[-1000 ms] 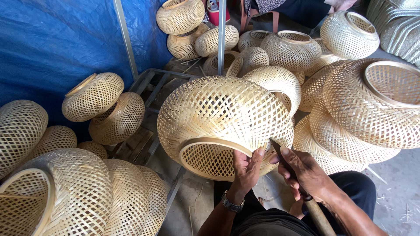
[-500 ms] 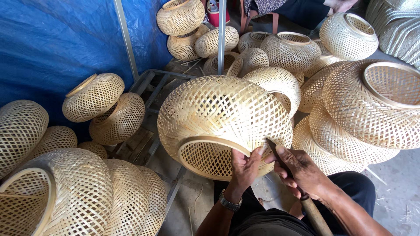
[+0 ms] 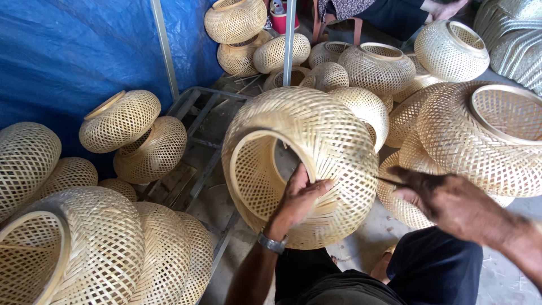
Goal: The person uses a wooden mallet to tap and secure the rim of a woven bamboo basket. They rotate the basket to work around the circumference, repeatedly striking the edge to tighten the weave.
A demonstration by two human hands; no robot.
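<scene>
A large round woven bamboo basket (image 3: 322, 141) lies tilted in front of me, its open ringed mouth facing left and toward me. My left hand (image 3: 298, 197) grips the near rim of that mouth, thumb inside, a watch on the wrist. My right hand (image 3: 446, 200) is at the basket's right side, closed around a thin dark tool (image 3: 389, 181) whose tip touches the weave. My dark trouser legs (image 3: 429, 271) show below.
Many similar woven baskets surround me: a stack (image 3: 107, 254) at lower left, two (image 3: 135, 130) by the blue tarp (image 3: 73, 51), several (image 3: 485, 135) at right and behind. A metal pole (image 3: 290, 34) and grey frame (image 3: 209, 118) stand ahead. Another person (image 3: 395, 11) sits at the top.
The basket has been turned so its open mouth now faces left instead of down toward me. My left hand shifted along the rim; my right hand with the tool moved right.
</scene>
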